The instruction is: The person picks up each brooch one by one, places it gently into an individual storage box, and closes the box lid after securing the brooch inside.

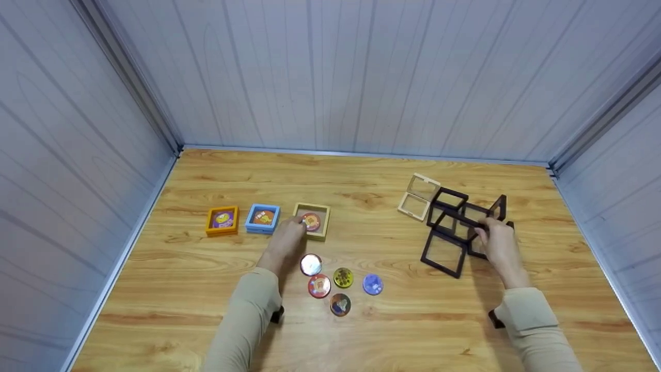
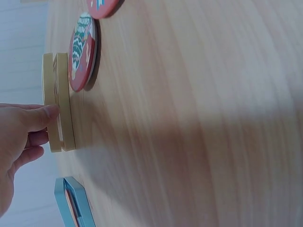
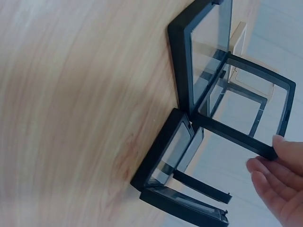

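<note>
My left hand (image 1: 289, 236) is at the near left corner of a tan display frame (image 1: 326, 217), with a red round badge (image 1: 312, 221) showing in its window. Close up in the left wrist view, thumb and fingers pinch the frame's side (image 2: 67, 118), whose two halves stand slightly apart. My right hand (image 1: 501, 249) pinches the corner of a black display frame's raised half (image 3: 236, 137). That frame's other half (image 3: 182, 71) rests on the table, hinged to it. More black frames (image 1: 445, 253) lie open around it, partly overlapping.
A blue frame (image 1: 249, 226) and an orange frame (image 1: 210, 231), each with a badge inside, stand left of the tan one. Several round badges (image 1: 319, 285) lie nearer me. An open cream frame (image 1: 413, 217) lies beside the black ones. Panels (image 1: 335, 77) wall the table.
</note>
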Tool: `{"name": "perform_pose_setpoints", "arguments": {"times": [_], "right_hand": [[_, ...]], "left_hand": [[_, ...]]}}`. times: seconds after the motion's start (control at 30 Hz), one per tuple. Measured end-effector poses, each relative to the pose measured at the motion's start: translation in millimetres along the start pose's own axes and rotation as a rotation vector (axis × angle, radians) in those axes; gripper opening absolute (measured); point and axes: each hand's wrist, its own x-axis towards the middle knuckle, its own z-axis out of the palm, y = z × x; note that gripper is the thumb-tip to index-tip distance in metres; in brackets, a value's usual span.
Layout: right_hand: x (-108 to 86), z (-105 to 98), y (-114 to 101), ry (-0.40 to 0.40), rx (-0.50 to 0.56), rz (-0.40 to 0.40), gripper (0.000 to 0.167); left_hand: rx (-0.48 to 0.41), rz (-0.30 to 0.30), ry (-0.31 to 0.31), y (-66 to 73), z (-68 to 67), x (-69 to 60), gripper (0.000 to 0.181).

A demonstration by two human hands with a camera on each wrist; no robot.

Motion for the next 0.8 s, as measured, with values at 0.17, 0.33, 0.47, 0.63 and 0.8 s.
{"name": "perform_pose_setpoints", "arguments": {"times": [0.17,0.33,0.47,0.63,0.8], "right_hand": [[-0.9,5.1,1.0,0.059,0.022,-0.003,0.017],[-2.6,8.9,0.7,0.095,0.035,-0.011,0.016],[-5.1,11.2,-2.0,0.123,0.045,-0.019,0.014],[-8.7,13.9,-7.0,0.152,0.050,-0.015,0.012],[-13.4,16.4,-10.3,0.165,0.061,-0.013,0.013]], "left_hand": [[0.006,-0.024,-0.004,-3.7,-1.2,-3.0,0.010],[0.035,-0.034,0.005,-5.6,-1.5,-4.9,0.010],[0.054,-0.032,0.028,-6.2,-1.1,-5.3,0.009],[0.052,-0.017,0.074,-6.1,-1.9,-4.9,0.007],[-0.014,-0.072,0.086,-3.1,-5.3,-8.3,0.009]]}}
